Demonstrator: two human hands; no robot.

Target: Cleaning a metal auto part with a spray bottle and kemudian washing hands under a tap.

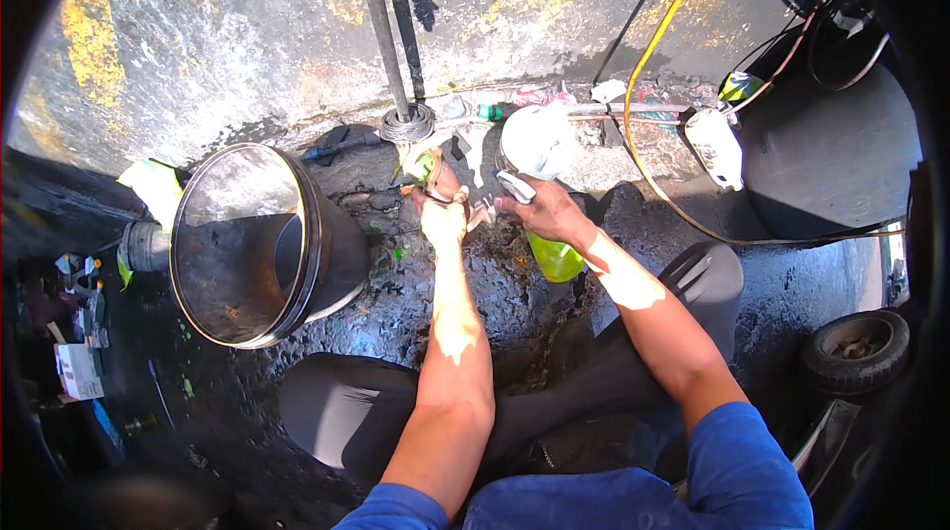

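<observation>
My right hand [556, 213] is closed around the neck of a spray bottle [556, 259], its bright yellow-green body hanging below the fingers. The white and blue trigger head [516, 187] points up and left, toward my other hand. My left hand [444, 220] is closed with the fingers curled at a small brownish piece, whose kind I cannot make out in the glare. Just beyond it lies a light green round thing [423, 168]. A white tub [538, 141] stands behind the spray bottle, overexposed by the sun.
A large black bucket [309, 263] lies tilted at left. A pole [384, 25] rises from a grey coil [408, 124] by the stained wall. At right are a yellow hose [633, 119], a white bottle [714, 148], a big dark barrel [831, 154] and a small tyre [855, 350].
</observation>
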